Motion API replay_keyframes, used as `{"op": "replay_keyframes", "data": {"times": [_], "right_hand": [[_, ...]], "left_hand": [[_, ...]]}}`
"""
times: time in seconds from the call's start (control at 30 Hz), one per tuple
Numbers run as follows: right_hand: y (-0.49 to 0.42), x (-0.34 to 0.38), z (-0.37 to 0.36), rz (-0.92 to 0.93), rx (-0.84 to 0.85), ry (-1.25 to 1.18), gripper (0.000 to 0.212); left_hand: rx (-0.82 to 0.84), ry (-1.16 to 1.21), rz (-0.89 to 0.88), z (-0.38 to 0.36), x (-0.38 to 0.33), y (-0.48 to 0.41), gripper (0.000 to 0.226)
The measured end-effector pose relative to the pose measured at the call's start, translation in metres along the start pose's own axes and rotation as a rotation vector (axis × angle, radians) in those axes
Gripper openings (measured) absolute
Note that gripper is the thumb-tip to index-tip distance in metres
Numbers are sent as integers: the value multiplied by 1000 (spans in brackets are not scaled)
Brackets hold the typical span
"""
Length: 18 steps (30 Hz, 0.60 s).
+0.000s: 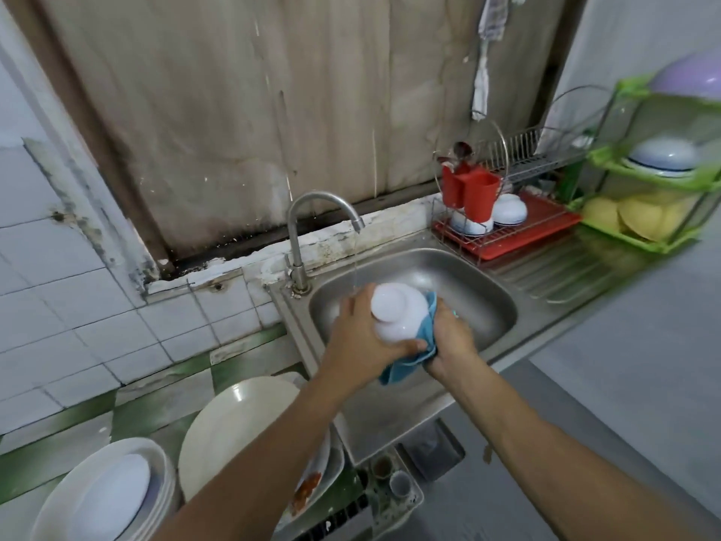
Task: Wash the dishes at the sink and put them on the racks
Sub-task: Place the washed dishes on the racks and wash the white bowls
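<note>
Over the steel sink I hold a white bowl, its base turned up toward me. My left hand grips the bowl from the left, thumb under its rim. My right hand holds a blue cloth against the bowl's right side. A thin stream of water falls from the tap just left of the bowl. The wire rack with a red tray stands behind the sink on the right and holds white bowls.
Dirty white plates and a large cream plate are stacked on the counter at lower left. A red utensil holder hangs on the rack. A green shelf rack with bowls stands far right. Small cups sit by the sink's front.
</note>
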State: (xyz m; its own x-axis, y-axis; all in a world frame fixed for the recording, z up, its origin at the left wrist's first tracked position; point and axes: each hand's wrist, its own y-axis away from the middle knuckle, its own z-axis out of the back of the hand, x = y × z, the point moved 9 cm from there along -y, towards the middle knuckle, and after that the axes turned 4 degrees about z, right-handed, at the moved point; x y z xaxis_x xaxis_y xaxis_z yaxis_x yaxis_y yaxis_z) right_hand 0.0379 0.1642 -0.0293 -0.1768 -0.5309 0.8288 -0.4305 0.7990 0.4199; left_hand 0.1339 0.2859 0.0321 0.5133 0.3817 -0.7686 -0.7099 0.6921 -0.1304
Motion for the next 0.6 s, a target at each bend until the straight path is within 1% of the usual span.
{"op": "replay_keyframes", "data": {"times": [0.07, 0.13, 0.23, 0.33, 0.4, 0.47, 0.6], "right_hand": [[-14, 35, 33, 112, -88, 202, 33], [-26, 74, 59, 259, -133, 386, 34], [-59, 123, 99, 409, -104, 608, 36], [-87, 164, 135, 450, -88, 846, 47], [-106, 184, 155, 463, -96, 894, 49], [-129, 205, 180, 457, -110, 945, 48], [-163, 237, 209, 468, -71, 977, 38]], "left_hand": [[-11, -21, -39, -27, -26, -12, 114], [-5, -25, -52, -54, -48, -24, 112], [33, -39, -73, -105, -87, -49, 107], [64, -36, -68, -152, -121, -78, 96], [58, -26, -74, -176, -138, -96, 95], [59, -25, -78, -205, -157, -114, 99], [35, -1, -69, -242, -185, -147, 99]]}}
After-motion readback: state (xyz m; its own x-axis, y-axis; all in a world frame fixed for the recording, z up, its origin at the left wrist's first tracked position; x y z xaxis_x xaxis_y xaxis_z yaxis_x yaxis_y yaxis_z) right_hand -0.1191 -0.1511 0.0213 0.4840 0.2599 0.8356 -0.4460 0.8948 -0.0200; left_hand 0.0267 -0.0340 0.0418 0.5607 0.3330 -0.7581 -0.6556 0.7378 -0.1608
